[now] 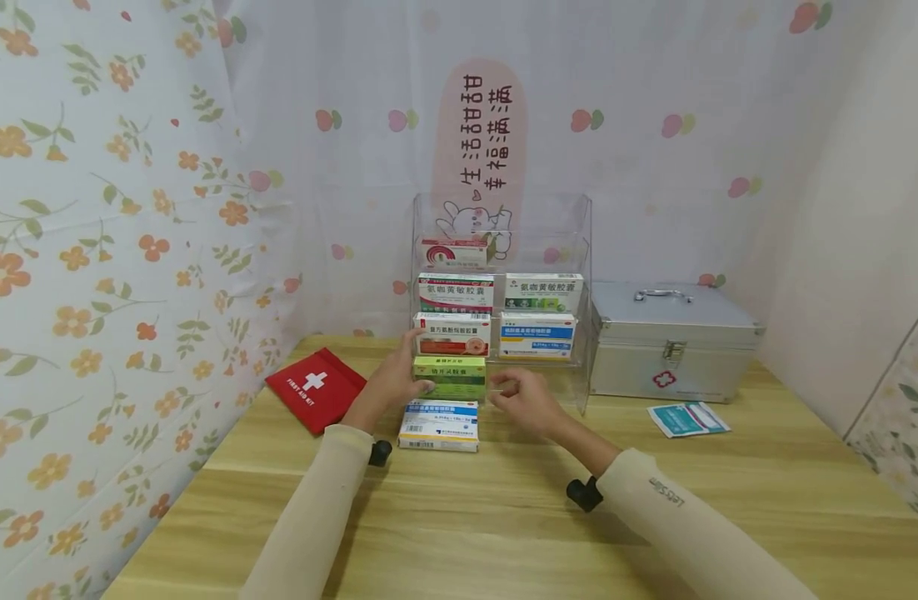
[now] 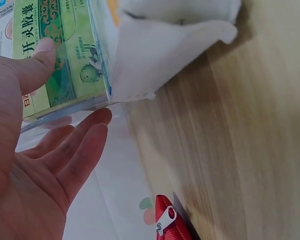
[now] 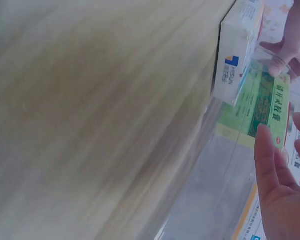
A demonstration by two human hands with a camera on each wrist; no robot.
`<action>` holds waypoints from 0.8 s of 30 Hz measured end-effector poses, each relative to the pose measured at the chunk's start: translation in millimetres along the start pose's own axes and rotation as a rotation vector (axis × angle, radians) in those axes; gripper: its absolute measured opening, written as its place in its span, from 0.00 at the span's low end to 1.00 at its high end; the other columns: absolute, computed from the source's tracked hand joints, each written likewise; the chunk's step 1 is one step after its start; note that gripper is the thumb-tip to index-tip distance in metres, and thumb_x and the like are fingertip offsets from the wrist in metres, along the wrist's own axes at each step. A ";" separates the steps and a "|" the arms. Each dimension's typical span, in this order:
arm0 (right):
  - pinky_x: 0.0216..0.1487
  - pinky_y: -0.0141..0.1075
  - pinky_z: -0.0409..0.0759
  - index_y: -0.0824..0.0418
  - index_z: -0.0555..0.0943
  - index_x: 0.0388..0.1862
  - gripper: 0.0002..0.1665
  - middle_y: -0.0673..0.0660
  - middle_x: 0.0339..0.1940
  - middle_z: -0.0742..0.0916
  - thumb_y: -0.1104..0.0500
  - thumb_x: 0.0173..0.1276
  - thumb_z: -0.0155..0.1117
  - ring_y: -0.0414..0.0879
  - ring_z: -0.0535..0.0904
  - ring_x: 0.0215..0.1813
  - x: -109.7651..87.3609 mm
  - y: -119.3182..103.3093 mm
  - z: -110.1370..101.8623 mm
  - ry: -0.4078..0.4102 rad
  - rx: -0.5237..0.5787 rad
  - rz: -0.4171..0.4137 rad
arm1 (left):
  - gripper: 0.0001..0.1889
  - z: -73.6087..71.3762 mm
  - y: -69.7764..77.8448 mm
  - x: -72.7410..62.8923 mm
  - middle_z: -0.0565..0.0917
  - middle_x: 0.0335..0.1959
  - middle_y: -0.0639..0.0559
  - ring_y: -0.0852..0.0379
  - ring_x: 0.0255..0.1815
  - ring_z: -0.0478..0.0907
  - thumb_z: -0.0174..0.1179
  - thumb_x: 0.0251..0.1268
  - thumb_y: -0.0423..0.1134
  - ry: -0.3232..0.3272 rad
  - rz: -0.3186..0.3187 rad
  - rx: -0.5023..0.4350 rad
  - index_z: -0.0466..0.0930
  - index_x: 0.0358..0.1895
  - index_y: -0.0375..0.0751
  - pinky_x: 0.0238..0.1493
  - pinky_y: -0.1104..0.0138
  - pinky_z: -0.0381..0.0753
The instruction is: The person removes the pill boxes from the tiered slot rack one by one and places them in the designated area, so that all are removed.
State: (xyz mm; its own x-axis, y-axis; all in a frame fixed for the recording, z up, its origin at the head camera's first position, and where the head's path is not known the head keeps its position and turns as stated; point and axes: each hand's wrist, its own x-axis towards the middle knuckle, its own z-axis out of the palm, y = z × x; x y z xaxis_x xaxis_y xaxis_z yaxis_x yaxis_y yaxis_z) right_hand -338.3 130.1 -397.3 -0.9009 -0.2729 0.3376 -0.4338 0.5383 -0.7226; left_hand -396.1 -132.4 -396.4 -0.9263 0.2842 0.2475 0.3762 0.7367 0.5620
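Note:
A green medicine box (image 1: 450,377) stands in the lowest front pocket of a clear display rack (image 1: 534,382). My left hand (image 1: 394,372) is at the rack's left side. Its thumb lies over the green box's face, and its other fingers extend loosely along the outside of the clear side wall (image 2: 70,112). Beside the box's right end is my right hand (image 1: 525,400), with fingers loosely bent and nothing in them; its index finger (image 3: 264,145) overlaps the box in the right wrist view. A blue-and-white medicine box (image 1: 438,423) stands before the rack.
Higher tiers hold several medicine boxes, including a red-and-white one (image 1: 456,296) and a blue-and-white one (image 1: 537,337). A red first aid pouch (image 1: 316,390) lies left on the wooden table (image 1: 504,517). At right are a silver case (image 1: 672,342) and a teal packet (image 1: 688,419).

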 end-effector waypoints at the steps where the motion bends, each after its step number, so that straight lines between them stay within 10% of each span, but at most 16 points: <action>1: 0.41 0.41 0.84 0.69 0.82 0.54 0.19 0.65 0.51 0.85 0.65 0.64 0.69 0.55 0.86 0.46 1.0 0.4 -0.2 0.010 -0.013 -0.030 | 0.54 -0.1 -0.2 0.2 0.75 0.64 0.43 0.43 0.61 0.75 0.74 0.56 0.41 0.000 -0.005 0.001 0.40 0.76 0.59 0.63 0.44 0.71; 8: 0.38 0.42 0.82 0.67 0.84 0.50 0.16 0.65 0.52 0.83 0.67 0.61 0.70 0.62 0.81 0.47 11.9 5.8 -1.4 0.060 -0.105 -0.236 | 0.53 1.0 -1.1 1.0 0.75 0.63 0.43 0.43 0.62 0.75 0.74 0.56 0.40 0.007 0.003 0.002 0.41 0.76 0.59 0.63 0.45 0.71; 24: 0.46 0.49 0.79 0.65 0.84 0.52 0.19 0.65 0.56 0.82 0.65 0.61 0.72 0.62 0.78 0.53 29.4 7.4 6.2 -0.014 -0.185 -0.191 | 0.54 2.7 -0.2 2.1 0.74 0.64 0.42 0.43 0.63 0.74 0.73 0.57 0.40 0.003 -0.008 0.004 0.40 0.76 0.60 0.64 0.45 0.70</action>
State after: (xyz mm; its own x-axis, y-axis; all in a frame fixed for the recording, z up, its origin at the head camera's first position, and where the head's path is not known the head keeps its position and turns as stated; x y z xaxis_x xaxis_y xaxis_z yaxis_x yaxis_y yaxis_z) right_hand -367.9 121.0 -396.5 -0.8026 -0.3941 0.4478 -0.5927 0.6120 -0.5237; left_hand -398.2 -130.3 -398.1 -0.9293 0.2765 0.2450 0.3685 0.7413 0.5609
